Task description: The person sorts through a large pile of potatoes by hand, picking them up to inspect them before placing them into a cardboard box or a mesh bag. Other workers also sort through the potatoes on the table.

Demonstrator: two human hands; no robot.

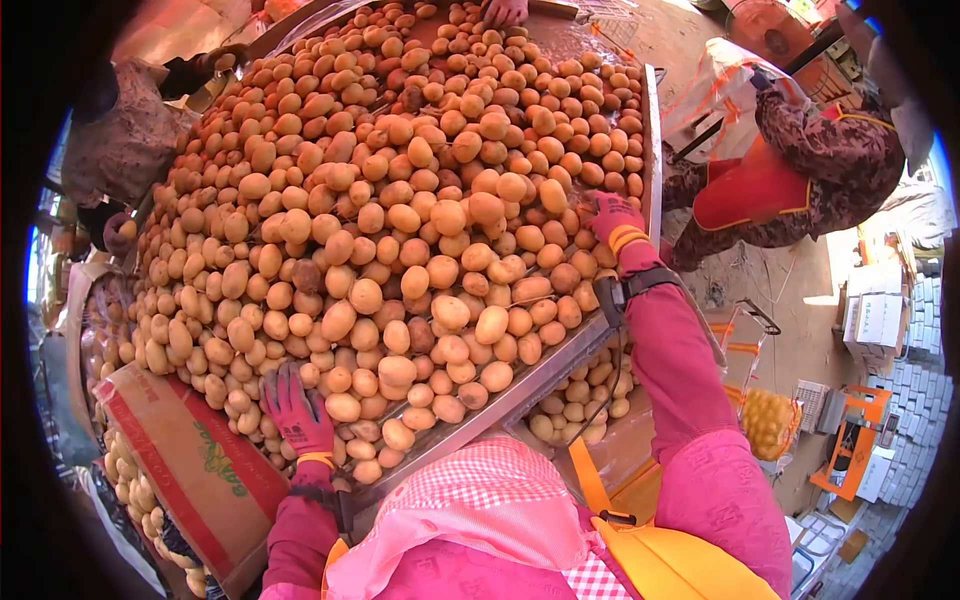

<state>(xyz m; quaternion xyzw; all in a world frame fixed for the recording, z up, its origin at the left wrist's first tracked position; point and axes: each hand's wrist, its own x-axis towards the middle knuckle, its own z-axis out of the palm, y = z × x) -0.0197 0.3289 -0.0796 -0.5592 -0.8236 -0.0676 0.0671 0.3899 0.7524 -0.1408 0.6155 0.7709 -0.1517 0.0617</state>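
A large heap of potatoes covers a metal-edged sorting table in front of me. My left hand, in a pink glove, lies on potatoes at the heap's near left side with its fingers stretched out and apart. It holds nothing that I can see. My right hand, in a similar glove, reaches the heap's right side beside the metal rim. Its fingers point down among the potatoes and are mostly hidden, so I cannot see whether one is gripped.
A cardboard box leans at the near left, with more potatoes beside it. Below the rim lie other potatoes. Co-workers stand left and right, and another person's gloved hand touches the far side. A filled net sack stands right.
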